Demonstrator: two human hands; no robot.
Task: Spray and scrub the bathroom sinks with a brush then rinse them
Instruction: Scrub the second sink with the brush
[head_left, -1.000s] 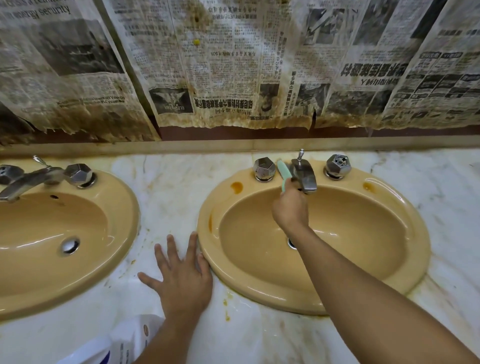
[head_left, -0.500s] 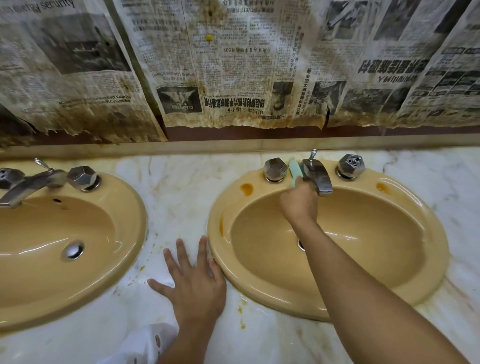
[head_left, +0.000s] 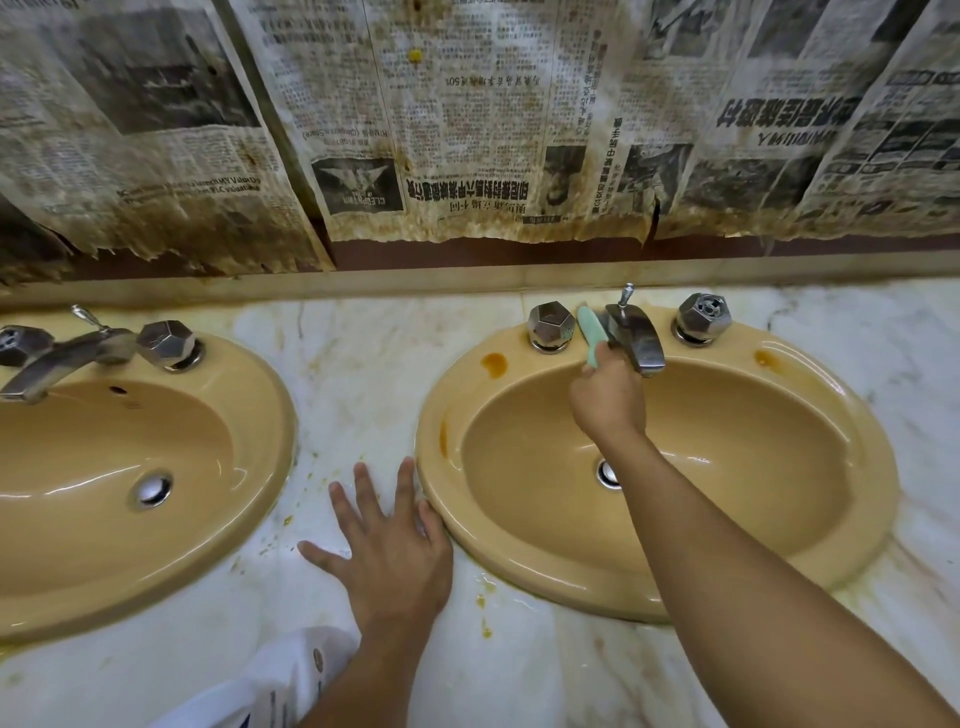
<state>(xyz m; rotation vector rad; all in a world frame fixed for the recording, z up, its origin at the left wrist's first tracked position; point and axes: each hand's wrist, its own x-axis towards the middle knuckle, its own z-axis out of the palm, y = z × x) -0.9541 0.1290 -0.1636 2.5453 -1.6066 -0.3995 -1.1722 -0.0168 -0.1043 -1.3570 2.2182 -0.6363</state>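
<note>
Head view: right hand (head_left: 608, 402) grips brush (head_left: 592, 332) beside faucet (head_left: 636, 338).

Bare arms both extended. On counter (head_left: 363, 374) near front edge, left hand (head_left: 389, 551) flat, palm down, fingers spread. Further out, right hand (head_left: 608, 402) fisted round brush (head_left: 591, 332) handle, back of hand up.

White veined marble tabletop (head_left: 363, 374), two tan oval sinks set in, left sink (head_left: 260, 384), right sink (head_left: 878, 467), left grip (head_left: 395, 561) flat between them, orange-brown spatter (head_left: 487, 586), white plastic item (head_left: 291, 670) at near edge.
</note>
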